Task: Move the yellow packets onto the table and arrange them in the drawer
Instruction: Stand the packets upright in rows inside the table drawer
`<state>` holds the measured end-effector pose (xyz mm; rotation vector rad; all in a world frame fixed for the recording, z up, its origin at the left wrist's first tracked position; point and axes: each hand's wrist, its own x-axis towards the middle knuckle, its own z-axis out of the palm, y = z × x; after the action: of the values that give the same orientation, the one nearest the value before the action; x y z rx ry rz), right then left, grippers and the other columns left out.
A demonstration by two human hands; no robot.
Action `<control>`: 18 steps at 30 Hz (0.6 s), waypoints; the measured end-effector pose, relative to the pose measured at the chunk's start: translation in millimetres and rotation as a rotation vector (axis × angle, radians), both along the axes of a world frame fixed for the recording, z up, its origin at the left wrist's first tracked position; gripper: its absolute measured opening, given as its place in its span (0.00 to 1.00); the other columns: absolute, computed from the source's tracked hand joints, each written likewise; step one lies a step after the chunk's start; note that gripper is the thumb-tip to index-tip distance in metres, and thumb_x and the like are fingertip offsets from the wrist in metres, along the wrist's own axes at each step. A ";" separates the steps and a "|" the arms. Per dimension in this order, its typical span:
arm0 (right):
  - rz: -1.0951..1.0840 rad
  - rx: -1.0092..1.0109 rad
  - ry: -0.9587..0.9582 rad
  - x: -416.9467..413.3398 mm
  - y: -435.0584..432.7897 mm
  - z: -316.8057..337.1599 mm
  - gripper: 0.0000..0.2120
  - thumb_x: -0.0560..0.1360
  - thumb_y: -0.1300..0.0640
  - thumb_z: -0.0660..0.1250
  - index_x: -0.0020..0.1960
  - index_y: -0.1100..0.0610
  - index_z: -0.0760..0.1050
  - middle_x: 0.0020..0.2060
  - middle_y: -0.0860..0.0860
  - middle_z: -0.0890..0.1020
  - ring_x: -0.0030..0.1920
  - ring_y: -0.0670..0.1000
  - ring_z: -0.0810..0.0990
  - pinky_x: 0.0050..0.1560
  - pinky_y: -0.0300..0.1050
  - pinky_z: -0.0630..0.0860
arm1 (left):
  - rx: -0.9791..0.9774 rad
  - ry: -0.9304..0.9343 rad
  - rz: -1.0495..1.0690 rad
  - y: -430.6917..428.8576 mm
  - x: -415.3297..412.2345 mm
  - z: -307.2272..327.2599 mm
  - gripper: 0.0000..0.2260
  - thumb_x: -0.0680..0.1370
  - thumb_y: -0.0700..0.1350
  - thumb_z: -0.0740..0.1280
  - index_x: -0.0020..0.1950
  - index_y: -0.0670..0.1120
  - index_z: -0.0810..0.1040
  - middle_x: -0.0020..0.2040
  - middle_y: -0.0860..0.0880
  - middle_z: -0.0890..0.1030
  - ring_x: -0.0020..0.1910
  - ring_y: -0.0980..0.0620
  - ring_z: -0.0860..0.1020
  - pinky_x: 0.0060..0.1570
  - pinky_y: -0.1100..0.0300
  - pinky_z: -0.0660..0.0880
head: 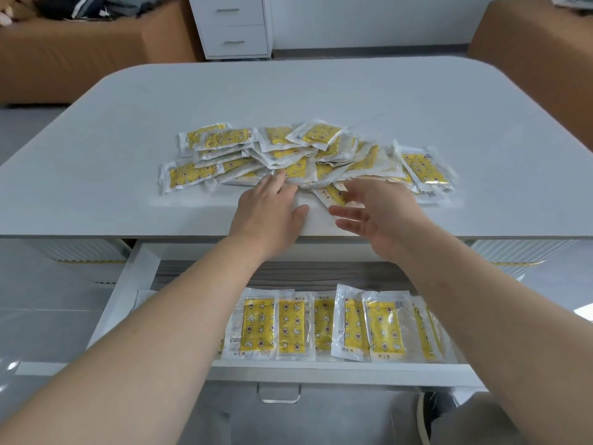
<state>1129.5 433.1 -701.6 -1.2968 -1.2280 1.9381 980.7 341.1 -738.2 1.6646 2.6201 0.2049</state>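
Yellow packets [305,159], glossy flat rectangles, heaped on the smooth grey table [288,91]; left hand [269,213] and right hand [375,213] at the heap, fingers loosely spread.

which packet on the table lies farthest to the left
The packet at the pile's near left corner, yellow face up; all others sit further right.

drawer packets [290,326] partly hidden (behind forearms [167,322]) | pile [288,152] right side perhaps blurred
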 end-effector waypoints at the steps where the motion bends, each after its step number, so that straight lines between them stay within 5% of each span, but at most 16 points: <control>1: -0.007 -0.015 -0.009 -1.0 0.6 -0.6 0.04 0.80 0.60 0.68 0.55 0.59 0.77 0.53 0.55 0.81 0.38 0.54 0.87 0.33 0.45 0.81 | -0.033 0.001 0.002 2.5 -0.8 -1.1 0.24 0.85 0.56 0.54 0.78 0.47 0.64 0.82 0.45 0.53 0.81 0.46 0.52 0.77 0.47 0.55; 9: -0.111 -0.004 -0.015 1.5 0.1 2.9 0.06 0.80 0.57 0.68 0.55 0.57 0.79 0.47 0.52 0.83 0.34 0.48 0.84 0.30 0.41 0.77 | -0.036 0.010 0.017 5.1 0.6 -6.3 0.27 0.85 0.54 0.51 0.81 0.41 0.57 0.83 0.48 0.54 0.82 0.49 0.49 0.79 0.48 0.51; 13: -0.208 0.063 0.012 12.6 -7.5 4.5 0.06 0.77 0.55 0.73 0.49 0.58 0.81 0.39 0.51 0.84 0.37 0.48 0.86 0.36 0.40 0.80 | 0.089 0.022 -0.017 -1.6 4.3 -2.8 0.25 0.84 0.51 0.58 0.78 0.40 0.66 0.79 0.47 0.65 0.79 0.48 0.59 0.77 0.49 0.58; 16: -0.283 0.150 0.022 21.7 -17.0 3.9 0.09 0.74 0.52 0.77 0.42 0.56 0.80 0.39 0.49 0.86 0.42 0.50 0.88 0.45 0.44 0.84 | 0.349 0.081 -0.132 -12.4 6.3 -1.4 0.14 0.76 0.39 0.70 0.60 0.39 0.83 0.60 0.43 0.82 0.61 0.42 0.78 0.60 0.45 0.77; 18: -0.306 0.188 0.023 26.8 -21.2 2.8 0.14 0.70 0.52 0.81 0.37 0.55 0.77 0.35 0.48 0.84 0.41 0.52 0.87 0.50 0.48 0.84 | 0.487 0.084 -0.138 -20.4 8.1 0.3 0.10 0.71 0.33 0.72 0.51 0.40 0.86 0.50 0.45 0.84 0.51 0.42 0.81 0.47 0.52 0.79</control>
<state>1156.3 411.9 -698.8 -1.2766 -1.0981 1.5797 988.8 320.7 -737.8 2.0163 2.6461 0.8433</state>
